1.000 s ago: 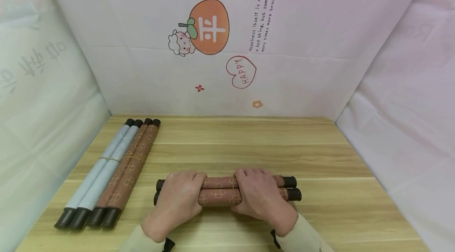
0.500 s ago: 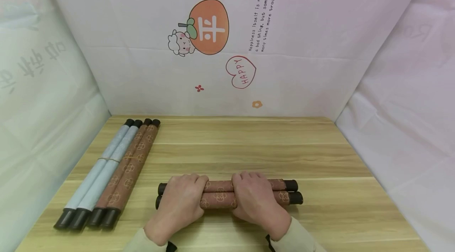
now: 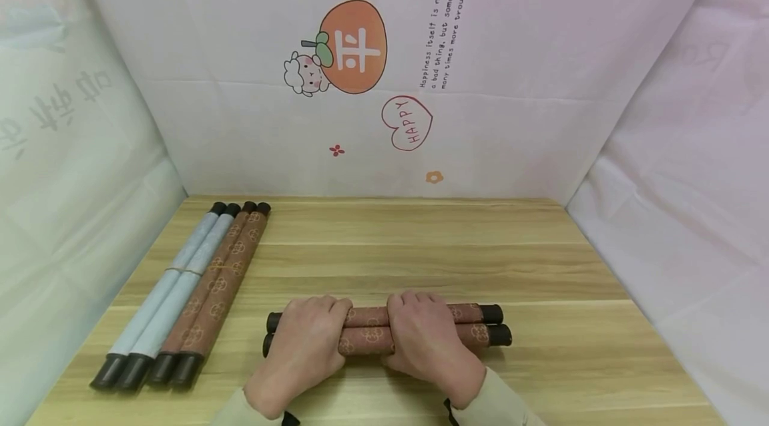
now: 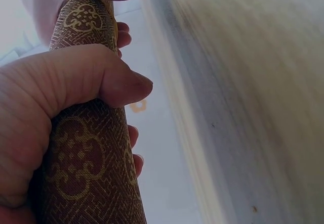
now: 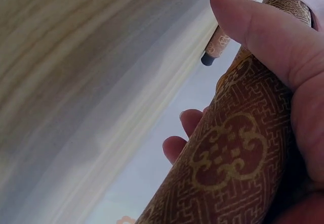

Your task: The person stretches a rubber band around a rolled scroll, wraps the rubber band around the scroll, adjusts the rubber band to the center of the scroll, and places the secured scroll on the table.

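Two brown scrolls (image 3: 368, 336) with gold flower patterns and black end caps (image 3: 498, 334) lie side by side across the front of the table. My left hand (image 3: 305, 349) grips the pair left of their middle, fingers over the far side. Just right of the middle, my right hand (image 3: 425, 339) grips the same pair. In the left wrist view, the left thumb (image 4: 86, 75) lies across the patterned brown scroll (image 4: 76, 158), and fingertips show on its other side. The right wrist view has the right thumb (image 5: 258, 29) over the scroll (image 5: 228, 153).
At the table's left lie two pale blue scrolls (image 3: 174, 279) and two brown scrolls (image 3: 219, 279), slanted side by side, with thin bands round their middles. The wooden table (image 3: 420, 239) meets a printed white cloth (image 3: 252, 139) behind; more cloth hangs at both sides.
The held scrolls have come slightly nearer to me. My right hand has shifted a little left along them and covers the thin band that showed before. My left hand keeps its grip.
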### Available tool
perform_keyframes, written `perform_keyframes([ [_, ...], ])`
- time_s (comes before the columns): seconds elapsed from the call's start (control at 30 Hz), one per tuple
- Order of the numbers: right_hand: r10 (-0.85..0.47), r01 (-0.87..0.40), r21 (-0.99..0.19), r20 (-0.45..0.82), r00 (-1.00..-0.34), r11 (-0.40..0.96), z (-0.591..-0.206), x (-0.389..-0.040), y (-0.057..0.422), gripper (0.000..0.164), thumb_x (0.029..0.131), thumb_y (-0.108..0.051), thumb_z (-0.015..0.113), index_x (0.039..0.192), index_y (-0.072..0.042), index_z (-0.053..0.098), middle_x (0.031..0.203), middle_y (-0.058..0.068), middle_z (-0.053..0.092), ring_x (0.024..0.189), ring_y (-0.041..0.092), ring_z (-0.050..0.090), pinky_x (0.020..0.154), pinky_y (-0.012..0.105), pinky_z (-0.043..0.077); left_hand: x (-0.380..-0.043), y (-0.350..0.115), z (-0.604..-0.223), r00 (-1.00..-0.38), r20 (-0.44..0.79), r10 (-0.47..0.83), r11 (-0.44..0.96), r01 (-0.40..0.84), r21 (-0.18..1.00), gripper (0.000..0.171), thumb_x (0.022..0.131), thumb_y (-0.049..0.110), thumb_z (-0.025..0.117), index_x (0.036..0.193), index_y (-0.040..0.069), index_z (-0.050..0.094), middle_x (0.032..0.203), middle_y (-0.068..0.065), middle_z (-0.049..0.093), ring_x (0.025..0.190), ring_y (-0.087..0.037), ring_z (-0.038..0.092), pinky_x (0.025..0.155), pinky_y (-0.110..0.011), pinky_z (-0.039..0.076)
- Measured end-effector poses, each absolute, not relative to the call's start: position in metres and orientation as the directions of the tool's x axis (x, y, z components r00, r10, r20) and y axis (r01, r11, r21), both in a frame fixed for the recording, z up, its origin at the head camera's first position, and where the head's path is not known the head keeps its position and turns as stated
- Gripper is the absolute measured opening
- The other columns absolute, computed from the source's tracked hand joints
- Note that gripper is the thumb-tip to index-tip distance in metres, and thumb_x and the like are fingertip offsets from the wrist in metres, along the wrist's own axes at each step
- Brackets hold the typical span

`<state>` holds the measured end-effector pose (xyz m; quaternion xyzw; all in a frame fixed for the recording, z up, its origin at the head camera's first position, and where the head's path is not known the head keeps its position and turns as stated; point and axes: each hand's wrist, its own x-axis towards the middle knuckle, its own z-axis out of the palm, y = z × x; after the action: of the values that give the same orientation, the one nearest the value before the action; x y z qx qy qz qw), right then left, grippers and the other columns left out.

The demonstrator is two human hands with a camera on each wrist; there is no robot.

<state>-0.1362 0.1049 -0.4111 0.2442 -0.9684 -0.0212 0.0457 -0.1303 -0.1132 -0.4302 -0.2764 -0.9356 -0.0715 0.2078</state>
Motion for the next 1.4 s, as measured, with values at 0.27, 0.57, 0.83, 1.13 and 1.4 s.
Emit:
perform_keyframes([
  [0.27, -0.477, -0.472, 0.073, 0.085, -0.875, 0.878, -0.41, -0.135, 0.099, 0.071, 0.063, -0.064, 0.09, 0.099, -0.012, 0.06, 0.088, 0.004, 0.065, 0.087, 0.026, 0.068, 0.084, 0.046, 0.057, -0.129, -0.108, -0.428, -0.771, 0.414, 0.484, 0.843, 0.538, 0.016, 0.05, 0.056, 0.02, 0.085, 0.103, 0.015, 0.07, 0.085, 0.0, 0.069, 0.076, -0.018, 0.068, 0.065, -0.041, 0.053],
  [0.57, -0.475, -0.475, 0.003, 0.029, -0.88, 0.88, -0.407, -0.139, 0.106, 0.094, 0.06, -0.072, 0.089, 0.127, -0.01, 0.062, 0.111, 0.01, 0.072, 0.105, 0.032, 0.069, 0.096, 0.051, 0.055, -0.13, -0.11, -0.427, -0.786, 0.388, 0.481, 0.846, 0.532, 0.028, 0.05, 0.058, 0.022, 0.085, 0.105, 0.016, 0.07, 0.086, 0.0, 0.069, 0.076, -0.018, 0.068, 0.064, -0.042, 0.054],
  [0.83, -0.493, -0.495, 0.006, 0.102, -0.864, 0.869, -0.405, -0.145, 0.118, 0.084, 0.058, -0.064, 0.094, 0.119, -0.013, 0.065, 0.103, 0.005, 0.072, 0.1, 0.027, 0.07, 0.092, 0.05, 0.056, -0.132, -0.112, -0.424, -0.783, 0.407, 0.471, 0.854, 0.52, 0.011, 0.049, 0.056, 0.022, 0.088, 0.102, 0.016, 0.07, 0.088, 0.0, 0.071, 0.079, -0.018, 0.068, 0.065, -0.042, 0.055],
  [1.13, -0.538, -0.543, 0.039, 0.216, -0.815, 0.839, -0.403, -0.148, 0.125, 0.062, 0.06, -0.055, 0.093, 0.1, -0.017, 0.065, 0.092, 0.001, 0.071, 0.09, 0.023, 0.07, 0.088, 0.047, 0.057, -0.129, -0.112, -0.419, -0.817, 0.322, 0.478, 0.845, 0.528, 0.085, 0.052, 0.062, 0.035, 0.09, 0.103, 0.014, 0.066, 0.084, 0.0, 0.065, 0.071, -0.017, 0.063, 0.061, -0.037, 0.053],
  [1.4, -0.551, -0.555, 0.072, 0.278, -0.787, 0.829, -0.403, -0.149, 0.129, 0.064, 0.063, -0.052, 0.093, 0.11, -0.016, 0.067, 0.105, 0.005, 0.073, 0.101, 0.028, 0.07, 0.101, 0.054, 0.052, -0.125, -0.109, -0.419, -0.816, 0.327, 0.476, 0.844, 0.528, 0.09, 0.054, 0.068, 0.037, 0.087, 0.109, 0.012, 0.065, 0.085, 0.0, 0.061, 0.069, -0.015, 0.06, 0.059, -0.035, 0.051],
])
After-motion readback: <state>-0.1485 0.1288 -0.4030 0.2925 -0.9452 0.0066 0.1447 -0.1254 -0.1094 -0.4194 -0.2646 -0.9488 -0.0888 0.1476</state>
